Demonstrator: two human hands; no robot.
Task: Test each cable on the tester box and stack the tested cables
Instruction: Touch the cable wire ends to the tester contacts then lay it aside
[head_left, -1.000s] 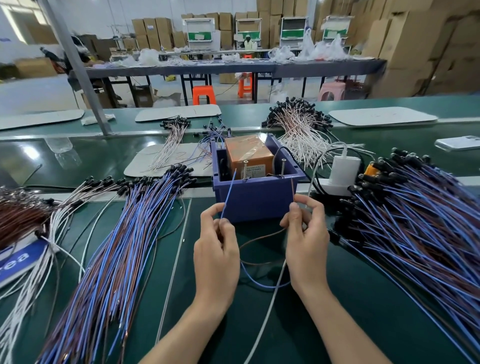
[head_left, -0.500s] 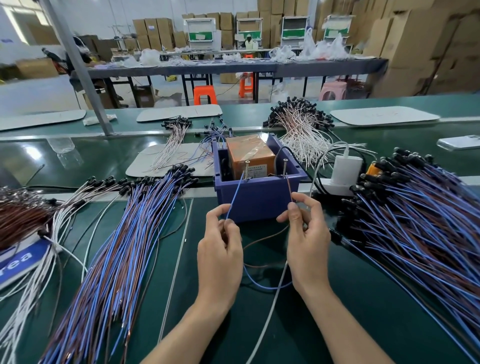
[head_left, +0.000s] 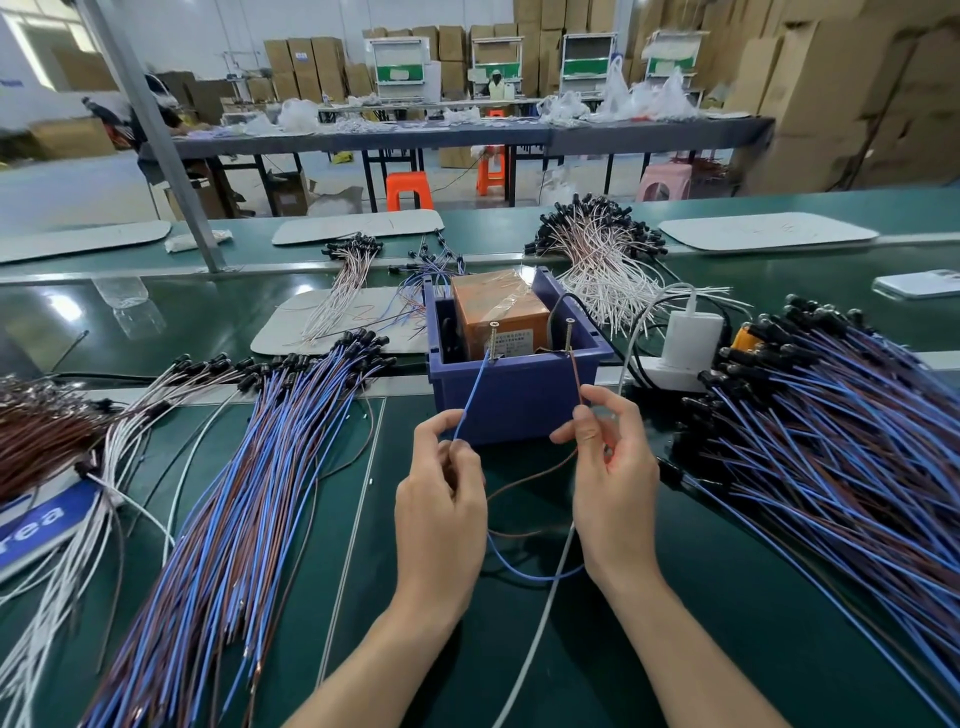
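Note:
The tester box (head_left: 511, 400) is a blue plastic bin holding an orange block (head_left: 496, 306), with two upright screws on its near rim. My left hand (head_left: 441, 499) pinches the blue wire (head_left: 472, 395) of one cable, its tip touching the left screw (head_left: 492, 338). My right hand (head_left: 615, 467) pinches the same cable's brown wire (head_left: 575, 379), whose tip meets the right screw (head_left: 569, 332). The cable loops down between my wrists. A large fan of blue-brown cables (head_left: 234, 519) lies to the left, another pile (head_left: 841, 457) to the right.
A white charger on a power strip (head_left: 691, 343) sits right of the box, with its white cord (head_left: 540, 613) running toward me. White cable bundles (head_left: 597, 260) lie behind the box, white and brown ones (head_left: 47, 431) at far left. A phone (head_left: 919, 283) rests at far right.
Both hands have lifted the wire ends forward, from just short of the box to touching the two screws on its rim.

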